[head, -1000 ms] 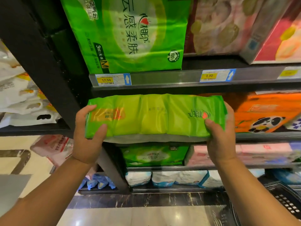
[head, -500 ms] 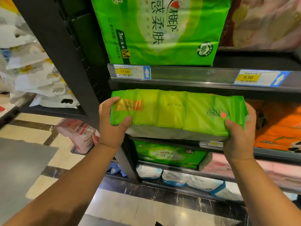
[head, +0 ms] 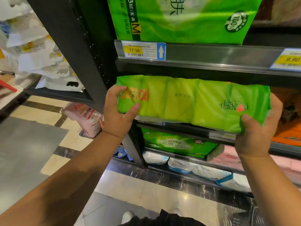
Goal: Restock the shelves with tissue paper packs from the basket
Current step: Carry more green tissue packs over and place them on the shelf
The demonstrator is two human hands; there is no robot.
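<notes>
A long green tissue pack point(head: 192, 101) lies flat between both hands, its print upside down, at the mouth of the second shelf point(head: 187, 128). My left hand point(head: 117, 111) grips its left end, thumb on the front face. My right hand point(head: 255, 132) holds the right end from below. The pack's back part sits in the dark shelf opening, and its underside is hidden. The basket point(head: 257, 216) shows only as a dark mesh corner at the bottom right.
A large green pack point(head: 184, 18) stands on the shelf above, over price tags 17.50 point(head: 143, 50) and 9.90 point(head: 288, 60). An orange pack point(head: 286, 132) lies right of the held one. Green, pink and white packs fill lower shelves. A pink pack point(head: 86, 118) leans at floor level behind the black upright point(head: 78, 51).
The view has moved closer and shifted left across the shelf. The green pack stays in both hands and sits a little deeper in the shelf opening.
</notes>
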